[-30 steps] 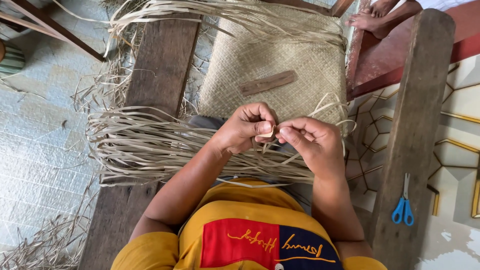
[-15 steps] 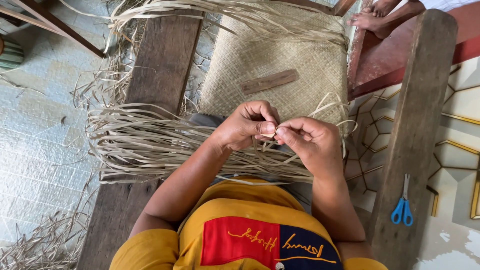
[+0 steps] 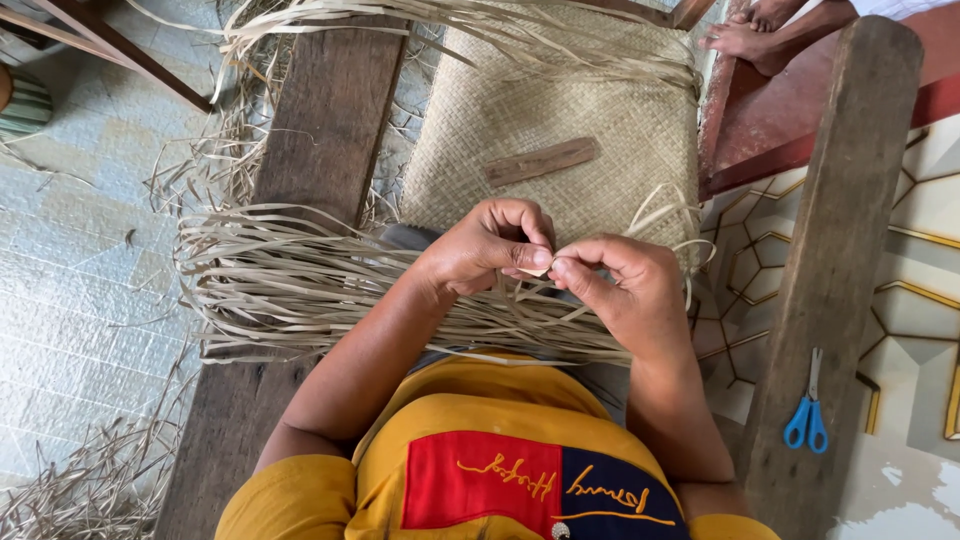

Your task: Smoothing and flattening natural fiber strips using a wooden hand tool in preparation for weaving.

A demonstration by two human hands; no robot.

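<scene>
My left hand (image 3: 488,247) and my right hand (image 3: 617,287) meet over my lap, fingertips pinching the same pale dried leaf strip (image 3: 541,269) between them. A thick bundle of loose strips (image 3: 290,285) fans out to the left from under my hands. Beyond them lies a woven straw mat (image 3: 540,120) with unwoven strip ends at its far edge. A small flat wooden stick (image 3: 540,162) rests on the mat.
Two dark wooden planks run away from me, one at the left (image 3: 320,130) and one at the right (image 3: 840,240). Blue-handled scissors (image 3: 808,415) lie by the right plank on patterned tiles. Another person's bare foot (image 3: 745,40) rests at top right. Strip scraps (image 3: 80,490) litter the floor.
My hands stay together at the same spot; the fingertips have shifted slightly along the strip. The view has drifted a little.
</scene>
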